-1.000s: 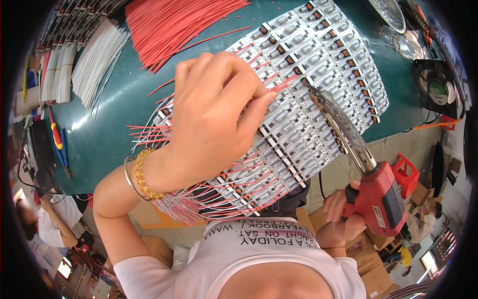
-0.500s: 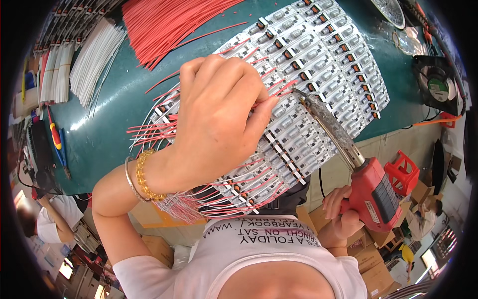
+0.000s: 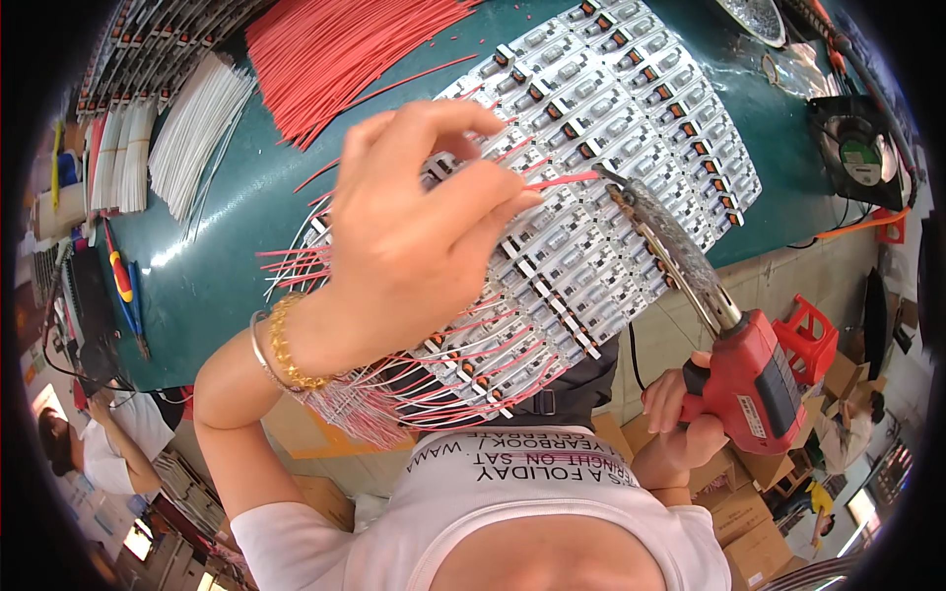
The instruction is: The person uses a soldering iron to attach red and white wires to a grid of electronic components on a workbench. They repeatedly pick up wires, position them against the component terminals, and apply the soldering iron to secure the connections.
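My left hand [image 3: 414, 231] is over the left part of a broad sheet of small white circuit boards [image 3: 621, 113]. Its thumb and forefinger pinch a red wire [image 3: 562, 181], while the other fingers are raised and curled. The wire's far end meets the dark tip of a red soldering gun [image 3: 757, 384]. My right hand [image 3: 680, 419] is closed round the gun's handle, below the sheet's right side. Red and white wires [image 3: 483, 369] run off the boards at the near left, and my left hand hides part of the sheet.
Red wires [image 3: 335, 59] and white wires [image 3: 200, 133] lie in bundles on the green table [image 3: 197, 305]. A screwdriver [image 3: 120, 276] is at the left. A fan [image 3: 857, 158] and a metal dish [image 3: 754, 15] stand at the right. A co-worker [image 3: 123, 443] is at the lower left.
My left fingers have lifted and loosened, the thumb and forefinger still pinching the red wire. The soldering gun has moved slightly right, its tip at the wire's end.
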`<control>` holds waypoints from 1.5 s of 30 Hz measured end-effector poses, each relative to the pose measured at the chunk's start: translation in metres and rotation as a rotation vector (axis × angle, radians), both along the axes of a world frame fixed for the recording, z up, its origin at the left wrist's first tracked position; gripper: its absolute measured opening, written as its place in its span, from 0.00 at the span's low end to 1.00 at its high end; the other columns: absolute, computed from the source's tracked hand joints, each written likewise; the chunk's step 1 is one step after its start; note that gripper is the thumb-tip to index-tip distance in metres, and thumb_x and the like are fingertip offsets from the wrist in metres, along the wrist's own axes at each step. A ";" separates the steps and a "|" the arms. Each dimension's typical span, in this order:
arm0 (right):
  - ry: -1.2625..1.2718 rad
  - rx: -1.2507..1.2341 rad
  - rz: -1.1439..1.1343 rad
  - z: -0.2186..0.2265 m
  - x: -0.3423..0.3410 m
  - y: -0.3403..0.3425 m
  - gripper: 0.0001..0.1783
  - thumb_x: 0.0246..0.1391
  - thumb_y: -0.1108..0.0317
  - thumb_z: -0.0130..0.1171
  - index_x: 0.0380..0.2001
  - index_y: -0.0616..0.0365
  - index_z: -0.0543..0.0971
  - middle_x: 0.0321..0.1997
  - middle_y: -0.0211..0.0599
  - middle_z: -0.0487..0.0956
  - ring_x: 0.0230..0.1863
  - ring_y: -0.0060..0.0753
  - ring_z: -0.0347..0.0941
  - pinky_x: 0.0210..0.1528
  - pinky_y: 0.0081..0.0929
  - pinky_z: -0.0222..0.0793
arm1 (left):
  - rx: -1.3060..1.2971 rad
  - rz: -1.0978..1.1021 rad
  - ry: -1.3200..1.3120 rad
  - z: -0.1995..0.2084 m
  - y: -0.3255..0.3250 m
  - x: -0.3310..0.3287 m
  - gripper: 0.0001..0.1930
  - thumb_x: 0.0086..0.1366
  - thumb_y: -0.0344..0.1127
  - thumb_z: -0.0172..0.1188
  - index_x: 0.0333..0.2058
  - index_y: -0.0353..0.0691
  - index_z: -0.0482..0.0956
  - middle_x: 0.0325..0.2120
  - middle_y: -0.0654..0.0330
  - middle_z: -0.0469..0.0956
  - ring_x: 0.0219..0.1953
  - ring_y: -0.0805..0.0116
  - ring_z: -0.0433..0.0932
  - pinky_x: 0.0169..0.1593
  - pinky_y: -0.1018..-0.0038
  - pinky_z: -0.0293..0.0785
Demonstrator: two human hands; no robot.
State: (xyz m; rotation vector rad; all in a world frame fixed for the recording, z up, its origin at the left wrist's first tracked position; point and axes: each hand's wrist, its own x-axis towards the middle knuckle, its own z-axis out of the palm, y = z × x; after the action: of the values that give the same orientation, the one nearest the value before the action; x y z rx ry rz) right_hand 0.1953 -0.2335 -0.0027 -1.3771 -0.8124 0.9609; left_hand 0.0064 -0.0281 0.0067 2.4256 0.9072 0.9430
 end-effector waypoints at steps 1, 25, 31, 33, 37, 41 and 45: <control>0.011 0.013 -0.029 -0.001 0.000 -0.003 0.43 0.52 0.37 0.50 0.52 0.71 0.62 0.08 0.24 0.63 0.08 0.20 0.58 0.16 0.19 0.59 | 0.001 -0.015 -0.015 0.002 0.001 -0.001 0.06 0.47 0.22 0.65 0.26 0.37 0.80 0.26 0.63 0.76 0.25 0.69 0.71 0.37 0.73 0.61; -0.063 -0.069 0.001 -0.007 0.007 -0.026 0.39 0.49 0.39 0.56 0.46 0.68 0.65 0.09 0.26 0.64 0.09 0.21 0.60 0.15 0.19 0.58 | 0.018 -0.028 0.092 -0.011 -0.014 0.014 0.10 0.48 0.24 0.65 0.19 0.42 0.71 0.14 0.67 0.66 0.19 0.69 0.64 0.36 0.70 0.57; -0.059 -0.154 0.021 0.006 0.001 -0.014 0.40 0.50 0.38 0.55 0.47 0.69 0.65 0.09 0.25 0.64 0.10 0.20 0.60 0.15 0.19 0.58 | 0.011 -0.030 0.085 -0.011 -0.014 0.014 0.10 0.48 0.24 0.65 0.19 0.41 0.71 0.14 0.67 0.66 0.19 0.68 0.64 0.36 0.70 0.58; -0.100 -0.152 0.019 0.004 0.000 -0.014 0.40 0.50 0.38 0.55 0.46 0.69 0.65 0.09 0.25 0.64 0.10 0.20 0.60 0.15 0.19 0.58 | 0.014 -0.030 0.085 -0.011 -0.015 0.014 0.10 0.48 0.24 0.65 0.19 0.41 0.71 0.14 0.67 0.66 0.19 0.68 0.64 0.36 0.70 0.58; -0.107 -0.107 0.029 0.006 -0.002 -0.012 0.39 0.51 0.39 0.54 0.47 0.70 0.65 0.10 0.24 0.64 0.10 0.20 0.60 0.15 0.18 0.58 | 0.011 -0.029 0.088 -0.010 -0.015 0.014 0.09 0.49 0.24 0.65 0.19 0.41 0.72 0.14 0.66 0.66 0.19 0.68 0.64 0.36 0.70 0.58; -0.116 -0.046 0.047 0.001 0.003 -0.016 0.40 0.52 0.39 0.54 0.48 0.70 0.65 0.10 0.23 0.64 0.10 0.20 0.60 0.15 0.18 0.58 | 0.020 -0.024 0.088 -0.010 -0.015 0.014 0.09 0.49 0.24 0.65 0.19 0.41 0.72 0.14 0.66 0.66 0.19 0.68 0.64 0.37 0.70 0.58; -0.098 -0.028 0.015 -0.002 0.001 -0.016 0.41 0.51 0.39 0.53 0.49 0.71 0.64 0.09 0.23 0.64 0.09 0.20 0.60 0.14 0.19 0.57 | 0.026 -0.017 0.110 -0.006 -0.016 0.014 0.08 0.49 0.24 0.65 0.20 0.41 0.73 0.15 0.66 0.68 0.20 0.68 0.66 0.37 0.70 0.59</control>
State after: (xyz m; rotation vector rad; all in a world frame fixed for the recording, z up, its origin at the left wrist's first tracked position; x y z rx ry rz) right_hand 0.1966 -0.2492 -0.0044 -1.4535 -0.8863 0.9255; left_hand 0.0201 -0.0436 0.0003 2.5241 0.9156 0.8279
